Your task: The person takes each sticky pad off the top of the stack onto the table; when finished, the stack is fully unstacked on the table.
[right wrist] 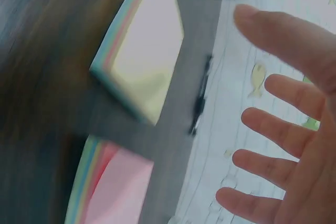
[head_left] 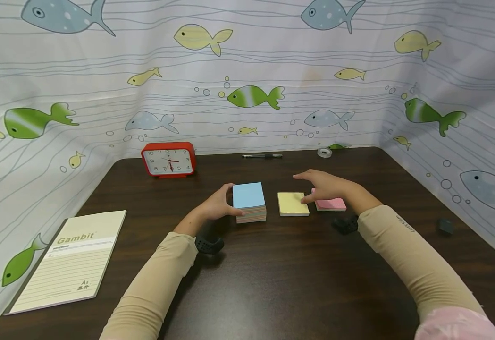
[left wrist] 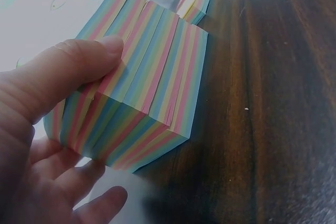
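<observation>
Left hand fingers gripping one of three paper stacks

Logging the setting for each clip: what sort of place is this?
Probably a desk set up for recording: a dark wooden table screened on three sides by a fish-print curtain, with stationery on it: a notebook, a pen, and a red clock.

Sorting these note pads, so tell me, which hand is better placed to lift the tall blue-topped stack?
Probably the left hand: its thumb and fingers already grip the side of the tall stack. The right hand hovers open above the pink pad, holding nothing.
</observation>
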{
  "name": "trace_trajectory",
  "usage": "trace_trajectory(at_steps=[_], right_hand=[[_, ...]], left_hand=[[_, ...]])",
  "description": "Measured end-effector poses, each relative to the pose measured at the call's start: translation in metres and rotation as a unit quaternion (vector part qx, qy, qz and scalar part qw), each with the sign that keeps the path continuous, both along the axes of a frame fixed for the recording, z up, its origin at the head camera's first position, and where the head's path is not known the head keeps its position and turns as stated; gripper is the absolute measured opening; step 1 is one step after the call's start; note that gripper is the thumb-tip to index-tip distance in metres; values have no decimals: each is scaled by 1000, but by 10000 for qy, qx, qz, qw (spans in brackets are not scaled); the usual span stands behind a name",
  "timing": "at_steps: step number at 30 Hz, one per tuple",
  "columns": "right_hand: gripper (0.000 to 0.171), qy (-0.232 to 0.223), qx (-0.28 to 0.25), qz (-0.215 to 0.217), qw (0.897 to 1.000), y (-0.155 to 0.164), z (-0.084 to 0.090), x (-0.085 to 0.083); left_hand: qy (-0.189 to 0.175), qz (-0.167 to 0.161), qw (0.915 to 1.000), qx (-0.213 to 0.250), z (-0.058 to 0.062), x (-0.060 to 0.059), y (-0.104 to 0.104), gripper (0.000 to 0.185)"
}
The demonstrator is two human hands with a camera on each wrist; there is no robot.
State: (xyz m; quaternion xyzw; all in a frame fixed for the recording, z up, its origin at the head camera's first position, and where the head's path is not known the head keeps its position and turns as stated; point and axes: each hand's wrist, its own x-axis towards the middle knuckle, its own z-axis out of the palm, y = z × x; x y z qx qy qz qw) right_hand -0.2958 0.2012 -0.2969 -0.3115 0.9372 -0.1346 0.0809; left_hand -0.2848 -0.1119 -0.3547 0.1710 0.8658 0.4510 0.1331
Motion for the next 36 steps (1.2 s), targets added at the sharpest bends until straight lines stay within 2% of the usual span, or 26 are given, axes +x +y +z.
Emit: trace_trajectory(at_steps=[7, 13, 23, 29, 36], right_hand=[[72, 39, -151, 354, 9993, -31, 6, 5], [79, -65, -213, 496, 9985, -58, 6, 4], [91, -25, -214, 615, 9979, -106, -14, 0], [95, -75, -59, 522, 9986, -117, -24, -3], [98, 214, 148, 435, 9987, -118, -25, -4]], left_hand=[[63, -14, 10000, -23, -4, -3, 0, 97], [42, 34, 10000, 74, -4, -3, 1, 98], [49, -11, 9992, 409, -10, -1, 3, 84], [115, 1, 9998, 178, -15, 0, 3, 89], [159, 27, 9997, 158, -14, 0, 2, 90]])
